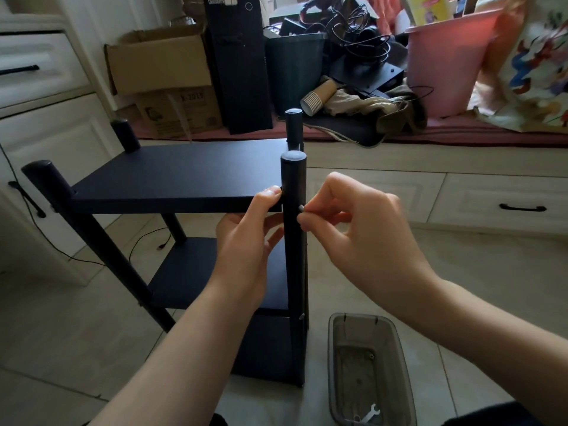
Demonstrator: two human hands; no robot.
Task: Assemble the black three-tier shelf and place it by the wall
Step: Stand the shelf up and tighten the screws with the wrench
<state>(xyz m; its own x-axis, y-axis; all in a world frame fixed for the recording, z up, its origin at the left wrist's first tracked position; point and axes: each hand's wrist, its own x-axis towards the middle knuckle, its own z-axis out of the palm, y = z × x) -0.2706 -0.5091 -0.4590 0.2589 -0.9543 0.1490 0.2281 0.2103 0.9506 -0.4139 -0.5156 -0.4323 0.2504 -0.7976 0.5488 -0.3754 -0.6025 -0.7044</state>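
Your left hand (246,238) grips the top board (178,176) of the shelf at its corner, while your right hand (362,238) pinches a small screw (301,208) against the near post (294,241) just beside it. All three tiers look mounted (a lower screw already sits below); placing by the wall remains.

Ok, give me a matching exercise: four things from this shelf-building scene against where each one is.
Things:
1. screw
2. wrench
3. paper cups
4. left hand

Places:
A. lying in the clear plastic box on the floor
B. holding the top board's corner
C. on their side on the window bench
D. pinched by the right hand at the front post

Pairs: 1-D, 2-A, 3-C, 4-B
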